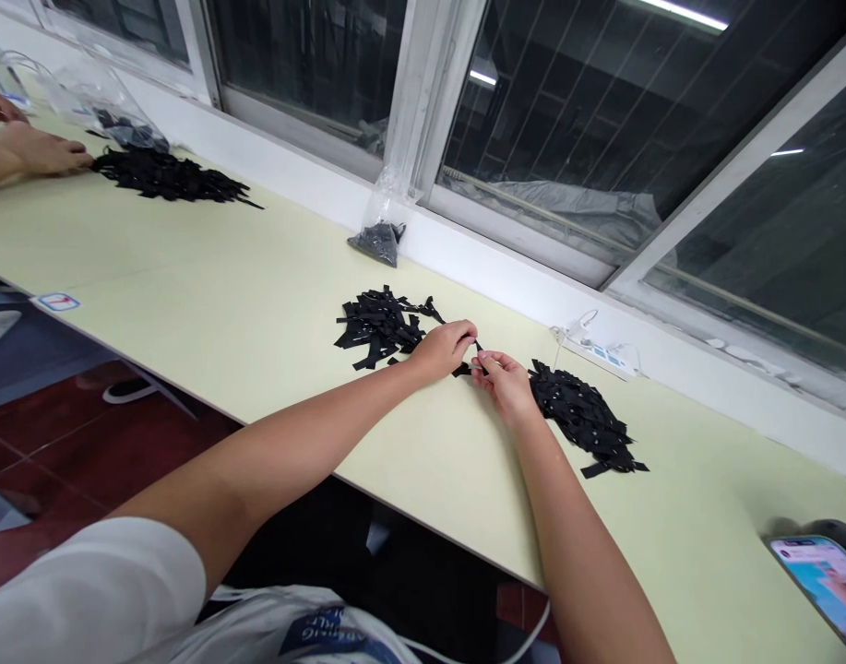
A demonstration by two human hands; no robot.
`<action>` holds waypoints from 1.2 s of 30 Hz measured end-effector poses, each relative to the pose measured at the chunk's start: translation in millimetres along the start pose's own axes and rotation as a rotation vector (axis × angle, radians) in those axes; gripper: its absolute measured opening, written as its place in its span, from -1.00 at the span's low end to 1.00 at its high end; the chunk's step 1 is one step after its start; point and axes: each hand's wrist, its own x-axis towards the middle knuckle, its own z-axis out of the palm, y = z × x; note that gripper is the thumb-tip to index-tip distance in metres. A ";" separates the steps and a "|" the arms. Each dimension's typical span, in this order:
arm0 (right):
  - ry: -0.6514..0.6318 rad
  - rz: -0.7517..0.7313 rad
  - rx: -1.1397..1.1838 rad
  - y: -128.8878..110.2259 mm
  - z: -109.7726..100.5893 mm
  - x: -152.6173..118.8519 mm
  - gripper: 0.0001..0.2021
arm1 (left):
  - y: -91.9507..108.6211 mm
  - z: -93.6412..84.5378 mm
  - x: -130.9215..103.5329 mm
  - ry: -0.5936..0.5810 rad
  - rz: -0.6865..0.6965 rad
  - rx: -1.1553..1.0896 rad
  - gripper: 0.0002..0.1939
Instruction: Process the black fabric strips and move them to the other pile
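My left hand point(445, 350) and my right hand point(504, 380) meet over the pale table, fingertips almost touching. A short black strip point(479, 348) is pinched between them, its far end sticking up from the left fingers. The right finger and thumb close on its lower part, where a small pale bit shows. Just left of my left hand lies a loose pile of black strips point(375, 325) with small light pieces among them. Another pile of black strips point(583, 415) spreads to the right of my right wrist. Some strips lie partly hidden beneath my hands.
A clear bag of dark pieces point(381, 235) leans by the window ledge. White power strip point(599, 358) with cables stands behind the right pile. A lit phone point(820, 581) lies at far right. Another person's hand point(45, 149) touches a further black pile point(166, 175) at far left.
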 end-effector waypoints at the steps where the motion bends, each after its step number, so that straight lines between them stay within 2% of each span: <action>1: 0.005 0.008 -0.014 0.2 -0.5 0.1 -0.62 | -1.4 0.0 0.4 -0.002 -0.004 0.011 -0.81; 4: 0.034 -0.006 -0.048 2.3 -2.3 2.1 -0.64 | -2.6 -0.9 0.5 0.019 0.012 0.077 -0.78; 8: 0.075 -0.050 -0.056 6.7 -4.4 6.8 -0.65 | 3.2 -3.6 -1.3 0.110 0.069 0.198 -0.70; 10: 0.082 -0.068 -0.056 8.6 -4.6 8.4 -0.65 | 7.4 -3.8 -2.8 0.049 0.120 0.197 -0.69; 14: 0.072 -0.109 -0.082 10.1 -4.0 8.4 -0.66 | 12.6 -0.8 -6.1 -0.171 0.177 0.156 -0.68; 20: 0.076 -0.150 -0.158 8.8 -4.6 5.9 -0.59 | 8.6 1.9 -6.1 -0.188 0.159 0.140 -0.66; 24: 0.049 -0.182 -0.230 8.6 -3.8 5.1 -0.54 | 6.7 0.1 -5.0 -0.181 0.094 0.080 -0.70; 31: -0.006 -0.274 -0.411 9.3 -3.9 3.3 -0.62 | 9.2 -1.3 -5.0 -0.178 -0.003 0.013 -0.70; 36: -0.007 -0.346 -0.541 11.1 -3.3 2.6 -0.67 | 6.8 0.4 -3.6 -0.152 -0.007 0.003 -0.69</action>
